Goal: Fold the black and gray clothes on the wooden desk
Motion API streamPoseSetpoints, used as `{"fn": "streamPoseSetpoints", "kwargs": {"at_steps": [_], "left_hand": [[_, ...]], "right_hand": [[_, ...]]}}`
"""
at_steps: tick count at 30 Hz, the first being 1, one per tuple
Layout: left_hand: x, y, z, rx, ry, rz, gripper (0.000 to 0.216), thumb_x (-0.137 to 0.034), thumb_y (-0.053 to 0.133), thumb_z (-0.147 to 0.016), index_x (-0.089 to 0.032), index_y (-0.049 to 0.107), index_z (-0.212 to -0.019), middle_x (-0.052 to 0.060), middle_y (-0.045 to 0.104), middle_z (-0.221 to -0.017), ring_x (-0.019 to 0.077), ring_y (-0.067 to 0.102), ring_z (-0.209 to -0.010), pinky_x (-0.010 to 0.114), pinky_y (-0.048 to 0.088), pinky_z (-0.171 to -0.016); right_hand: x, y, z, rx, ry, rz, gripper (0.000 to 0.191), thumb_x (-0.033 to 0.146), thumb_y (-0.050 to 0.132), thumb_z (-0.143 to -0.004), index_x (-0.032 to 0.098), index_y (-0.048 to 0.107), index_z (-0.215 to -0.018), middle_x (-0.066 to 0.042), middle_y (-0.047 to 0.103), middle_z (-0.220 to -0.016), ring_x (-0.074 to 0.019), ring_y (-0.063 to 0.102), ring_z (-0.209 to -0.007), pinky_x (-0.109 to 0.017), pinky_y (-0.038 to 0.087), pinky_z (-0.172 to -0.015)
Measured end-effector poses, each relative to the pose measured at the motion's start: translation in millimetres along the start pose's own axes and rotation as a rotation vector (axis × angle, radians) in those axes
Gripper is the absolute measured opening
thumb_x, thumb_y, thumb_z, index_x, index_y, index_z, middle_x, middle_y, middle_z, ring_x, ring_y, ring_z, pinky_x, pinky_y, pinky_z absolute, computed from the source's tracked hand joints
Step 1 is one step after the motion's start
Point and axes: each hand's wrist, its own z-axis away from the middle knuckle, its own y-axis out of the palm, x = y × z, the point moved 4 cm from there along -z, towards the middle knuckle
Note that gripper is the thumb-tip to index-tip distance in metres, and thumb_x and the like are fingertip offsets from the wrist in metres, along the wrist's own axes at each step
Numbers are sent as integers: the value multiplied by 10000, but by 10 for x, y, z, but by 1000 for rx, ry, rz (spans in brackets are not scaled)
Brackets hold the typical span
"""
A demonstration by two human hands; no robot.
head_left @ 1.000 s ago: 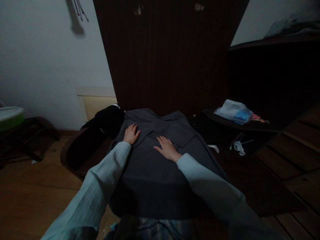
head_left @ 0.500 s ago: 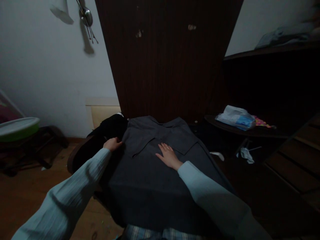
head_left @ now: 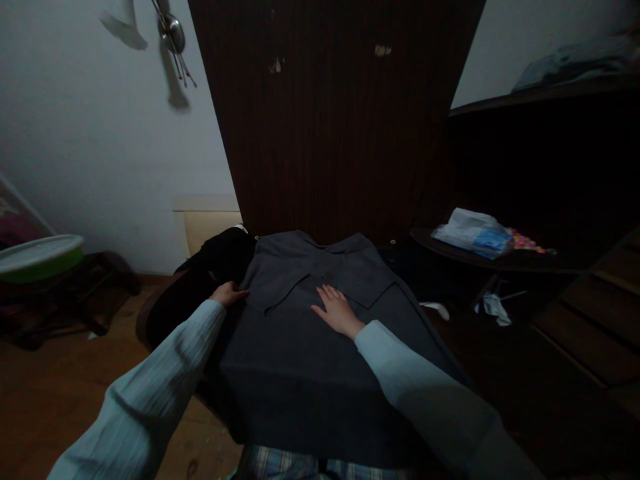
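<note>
Taking the middle of the dark grey garment [head_left: 310, 347] as your clock's centre, there it was, spread out in front of you, its two peaked corners toward twelve against the dark panel [head_left: 340, 133] and its near end reaching six, close to the plaid cloth [head_left: 285, 460] at your lap. Your right hand [head_left: 339, 312] lay near the centre, palm down, fingers spread and gripping nothing, apparently to keep the fabric flat and steady. Out between nine and ten, your left hand [head_left: 229, 294] had its fingers curled in at the garment's edge, seemingly to set that side straight; whether it actually pinched cloth, you couldn't tell from this angle. Black cloth [head_left: 223, 252] sat bunched at ten, just beyond that hand, and a clear packet [head_left: 473, 233] rested at two, well apart, probably parked there out of the way.
</note>
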Motion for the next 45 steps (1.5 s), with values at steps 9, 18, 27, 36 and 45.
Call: {"fn": "streamPoseSetpoints", "kwargs": {"at_steps": [9,18,27,36,45], "left_hand": [[-943,-403,491,-314,307,-160,301,-202,388,-805,-71,407,-1076,160,590,-987,223,571,-892,306,422,-717],[-1733,314,760,-160,543,-168,228,-121,384,-778,-112,453,-995,142,632,-894,229,614,-867,299,461,-692],[-1609,445,752,-71,539,-82,229,-239,432,-778,-149,493,-981,121,634,-962,219,606,-896,285,461,-709],[-1351,382,970,56,734,70,619,-302,502,-752,-136,260,-1297,127,572,-1128,219,549,-1019,291,422,-833],[-576,424,1364,-23,503,261,491,-334,448,-773,-198,340,-1232,93,573,-1121,201,541,-1032,307,423,-852]], "right_hand": [[-4,-14,4,-8,-4,2,555,425,373,-837,83,389,-1274,-170,378,-1328,-268,328,-1230,-403,248,-1003],[-14,2,-15,12,-1,-1,512,339,409,-820,94,391,-1268,-165,378,-1329,-255,316,-1237,-412,239,-1002],[-36,-15,-16,-30,-1,-61,531,328,444,-793,74,388,-1256,-170,399,-1312,-252,335,-1223,-389,267,-991],[-36,-130,-317,-170,334,-406,252,308,480,-781,197,543,-998,-21,647,-758,-155,603,-715,-261,438,-651],[-13,86,-267,-156,75,-569,340,195,556,-721,217,521,-1058,30,572,-710,-103,533,-606,-212,416,-593]]}}
